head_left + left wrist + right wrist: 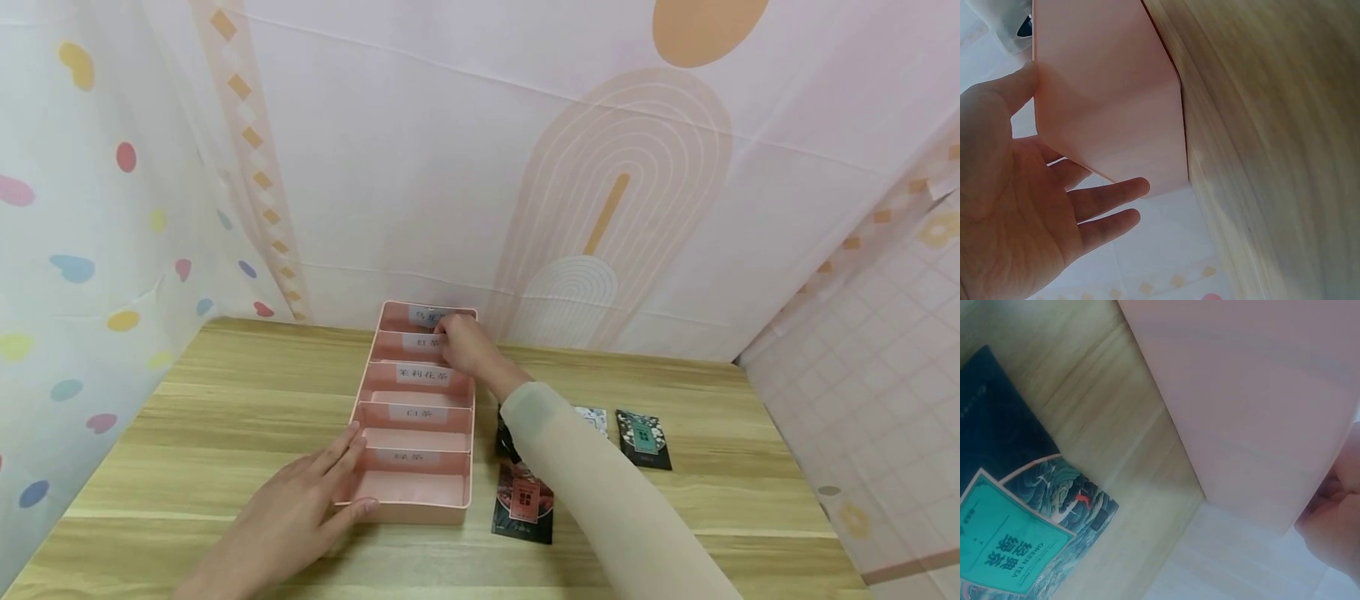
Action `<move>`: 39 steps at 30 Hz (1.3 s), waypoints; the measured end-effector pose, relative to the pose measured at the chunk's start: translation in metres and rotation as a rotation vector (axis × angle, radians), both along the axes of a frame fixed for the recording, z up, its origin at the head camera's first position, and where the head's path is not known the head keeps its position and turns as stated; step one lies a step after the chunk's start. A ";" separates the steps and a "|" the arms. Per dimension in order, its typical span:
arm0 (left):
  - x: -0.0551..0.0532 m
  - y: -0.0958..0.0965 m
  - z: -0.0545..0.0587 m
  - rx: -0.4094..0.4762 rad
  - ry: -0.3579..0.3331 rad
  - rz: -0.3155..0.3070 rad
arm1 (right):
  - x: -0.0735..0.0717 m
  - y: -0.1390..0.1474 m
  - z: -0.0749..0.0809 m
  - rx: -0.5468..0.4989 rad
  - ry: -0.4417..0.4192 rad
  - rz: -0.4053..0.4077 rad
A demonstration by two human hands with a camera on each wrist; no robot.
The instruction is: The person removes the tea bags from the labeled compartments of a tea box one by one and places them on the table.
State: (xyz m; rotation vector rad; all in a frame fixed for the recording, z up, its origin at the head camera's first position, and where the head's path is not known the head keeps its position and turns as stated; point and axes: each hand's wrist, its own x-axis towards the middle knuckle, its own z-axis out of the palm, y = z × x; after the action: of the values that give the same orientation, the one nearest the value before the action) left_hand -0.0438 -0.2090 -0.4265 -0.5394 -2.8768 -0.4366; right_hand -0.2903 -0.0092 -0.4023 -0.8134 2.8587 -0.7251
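Observation:
A pink divided box point(408, 512) stands on the table with labelled compartments in a row from front to back. My left hand point(300, 496) rests at its near left corner, thumb against the front and fingers along the side. In the left wrist view the fingers of this hand point(1029, 194) are mostly straight at the pink wall. My right hand point(467, 343) reaches into the farthest compartment, its fingers bent down behind the divider. The fingertips are hidden, and I cannot tell whether they hold anything. From the right wrist, part of the hand point(1335, 519) shows over the box rim.
Right of the box lie a black packet with a red label point(523, 504), a dark packet with a green label point(643, 439) and a white patterned packet point(594, 419). A green tea packet point(1016, 544) lies beside the box. Patterned cloth point(420, 167) hangs behind the table.

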 end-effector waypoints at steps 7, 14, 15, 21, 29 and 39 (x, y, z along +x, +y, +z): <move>0.000 0.001 -0.001 0.003 0.001 -0.001 | -0.001 0.001 -0.001 -0.018 0.014 -0.013; 0.000 0.003 -0.002 0.006 0.007 -0.003 | 0.001 0.009 0.002 -0.076 0.054 0.007; 0.000 0.003 -0.002 0.006 0.008 -0.004 | 0.001 0.011 0.004 -0.084 0.061 0.008; -0.002 0.002 -0.002 -0.001 0.000 -0.003 | 0.000 0.021 0.014 -0.140 0.114 0.047; -0.003 0.003 -0.002 0.001 -0.005 -0.007 | -0.001 0.034 0.030 -0.184 0.130 0.093; -0.004 0.004 -0.001 0.001 -0.003 -0.008 | 0.002 0.048 0.049 -0.214 0.250 0.098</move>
State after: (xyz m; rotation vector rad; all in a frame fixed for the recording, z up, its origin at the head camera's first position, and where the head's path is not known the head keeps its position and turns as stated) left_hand -0.0478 -0.2050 -0.4279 -0.5500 -2.8780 -0.4403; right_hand -0.2881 0.0383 -0.3531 -1.1393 2.9629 -0.9940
